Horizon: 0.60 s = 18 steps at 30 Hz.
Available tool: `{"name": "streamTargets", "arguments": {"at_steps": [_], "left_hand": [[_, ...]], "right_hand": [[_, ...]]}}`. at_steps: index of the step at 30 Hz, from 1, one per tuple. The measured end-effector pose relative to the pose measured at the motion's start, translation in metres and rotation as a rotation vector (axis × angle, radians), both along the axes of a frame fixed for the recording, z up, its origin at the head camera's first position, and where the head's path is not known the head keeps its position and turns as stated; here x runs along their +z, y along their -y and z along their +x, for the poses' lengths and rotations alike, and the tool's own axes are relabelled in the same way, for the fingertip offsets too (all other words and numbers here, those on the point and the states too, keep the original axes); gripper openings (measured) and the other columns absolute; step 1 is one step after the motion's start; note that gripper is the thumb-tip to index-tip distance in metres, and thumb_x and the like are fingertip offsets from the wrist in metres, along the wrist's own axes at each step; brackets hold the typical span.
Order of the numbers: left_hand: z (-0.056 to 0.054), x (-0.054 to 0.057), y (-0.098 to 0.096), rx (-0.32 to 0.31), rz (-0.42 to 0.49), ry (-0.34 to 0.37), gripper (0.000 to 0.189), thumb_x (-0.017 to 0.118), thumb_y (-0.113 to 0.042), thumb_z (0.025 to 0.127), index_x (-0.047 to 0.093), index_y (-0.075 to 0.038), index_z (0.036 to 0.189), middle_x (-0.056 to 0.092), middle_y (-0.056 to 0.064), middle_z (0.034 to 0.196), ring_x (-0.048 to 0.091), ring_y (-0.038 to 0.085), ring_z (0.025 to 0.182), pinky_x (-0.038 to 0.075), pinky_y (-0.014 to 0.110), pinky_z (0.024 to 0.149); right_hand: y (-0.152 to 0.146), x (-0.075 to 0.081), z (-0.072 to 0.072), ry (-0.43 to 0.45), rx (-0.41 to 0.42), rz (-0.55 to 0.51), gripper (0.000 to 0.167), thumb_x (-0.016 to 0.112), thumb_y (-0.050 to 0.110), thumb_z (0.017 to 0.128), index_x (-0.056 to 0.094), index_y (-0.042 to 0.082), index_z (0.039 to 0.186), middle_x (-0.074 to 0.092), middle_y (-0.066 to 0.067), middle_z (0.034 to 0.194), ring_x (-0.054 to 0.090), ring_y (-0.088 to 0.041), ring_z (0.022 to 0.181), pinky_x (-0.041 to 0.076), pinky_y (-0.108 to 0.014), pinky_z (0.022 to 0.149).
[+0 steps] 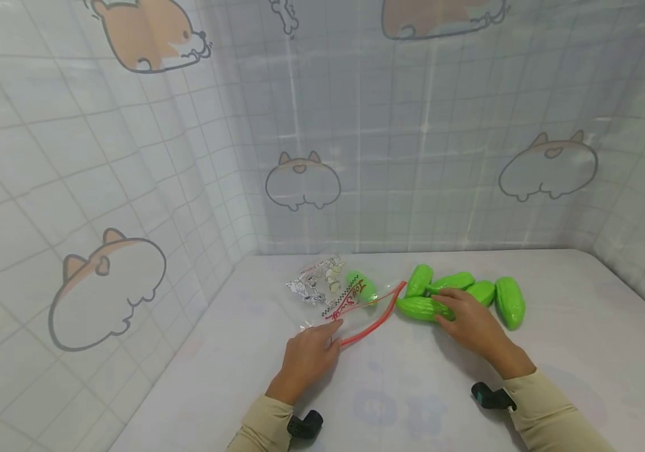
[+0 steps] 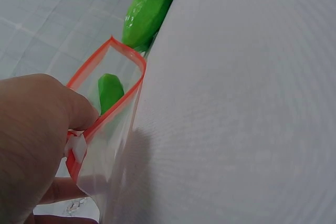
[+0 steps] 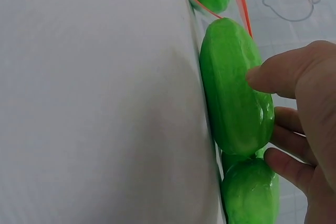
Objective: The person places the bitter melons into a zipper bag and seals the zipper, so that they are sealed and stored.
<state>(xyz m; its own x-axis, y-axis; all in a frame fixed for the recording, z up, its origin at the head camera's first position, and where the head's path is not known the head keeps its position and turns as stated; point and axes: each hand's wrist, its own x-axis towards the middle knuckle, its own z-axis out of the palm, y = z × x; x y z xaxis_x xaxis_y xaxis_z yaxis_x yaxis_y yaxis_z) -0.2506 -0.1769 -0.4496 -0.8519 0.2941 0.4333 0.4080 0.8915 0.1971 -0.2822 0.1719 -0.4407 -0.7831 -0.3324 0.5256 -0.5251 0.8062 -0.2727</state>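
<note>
My left hand [image 1: 311, 355] pinches the edge of a clear zip bag [image 2: 118, 135] at its red rim, which gapes in the left wrist view. Inside the bag lies one glossy green toy fruit [image 2: 110, 93]; cartoon print and red lettering cover part of the plastic. With thumb on one side and fingers on the other, my right hand [image 1: 475, 323] grips a long, ridged green toy fruit [image 3: 236, 87] lying close to the bag's mouth. Its far side is hidden from the right wrist camera.
Several more green toy fruits [image 1: 510, 303] lie around and behind the right hand, some touching one another. The white tabletop [image 1: 243, 376] meets a hanging sheet [image 1: 367, 207] with dog drawings at the back and sides. Dark straps with cameras [image 1: 305, 425] sit on both wrists.
</note>
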Motion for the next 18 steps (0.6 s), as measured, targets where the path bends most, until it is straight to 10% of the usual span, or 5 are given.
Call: {"name": "streamTargets", "arguments": {"at_steps": [18], "left_hand": [[-0.0011,-0.0007,0.0002,-0.001,-0.003,0.016,0.037,0.069,-0.027,0.092,0.071,-0.017,0.128,0.072,0.002,0.119,0.069,0.024,0.108,0.057,0.043,0.081]], "right_hand": [[0.003,-0.0006,-0.0001,-0.022,0.006,0.015,0.041,0.082,0.008,0.08,0.07,-0.005,0.116,0.064,-0.022,0.119,0.06,-0.041,0.11,0.05,-0.054,0.091]]}}
